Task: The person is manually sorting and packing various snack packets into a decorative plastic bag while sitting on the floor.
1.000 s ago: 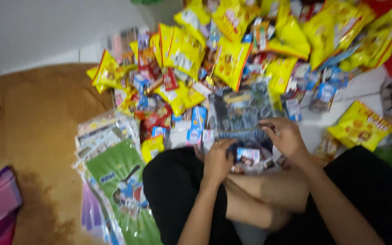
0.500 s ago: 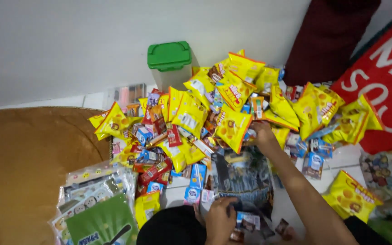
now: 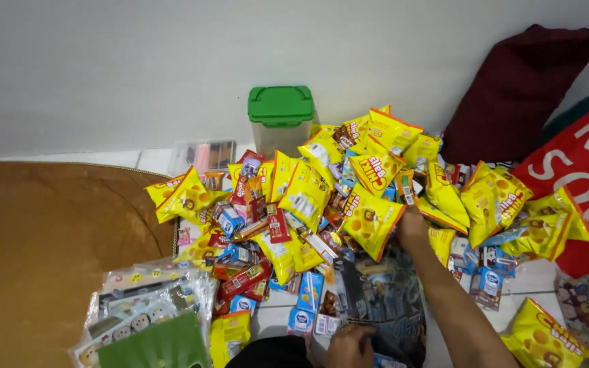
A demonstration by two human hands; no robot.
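Note:
My right hand (image 3: pixel 412 227) reaches forward into a big pile of yellow snack bags (image 3: pixel 373 221), its fingers buried among the packets, so what it touches is hidden. My left hand (image 3: pixel 351 344) rests at the bottom edge on the near rim of a dark printed plastic bag (image 3: pixel 381 294) lying flat on the floor. Small blue and white milk cartons (image 3: pixel 310 292) and red bars (image 3: pixel 279 225) lie scattered through the pile.
A clear bin with a green lid (image 3: pixel 281 117) stands against the white wall. A dark red cushion (image 3: pixel 516 85) and a red bag (image 3: pixel 584 170) sit at the right. A brown rug (image 3: pixel 56 245) and a stack of printed plastic bags (image 3: pixel 146 313) lie left.
The view has tilted up from my lap toward the wall. My right hand left the dark bag and stretched forward into the snack pile; my left hand stayed at the bag.

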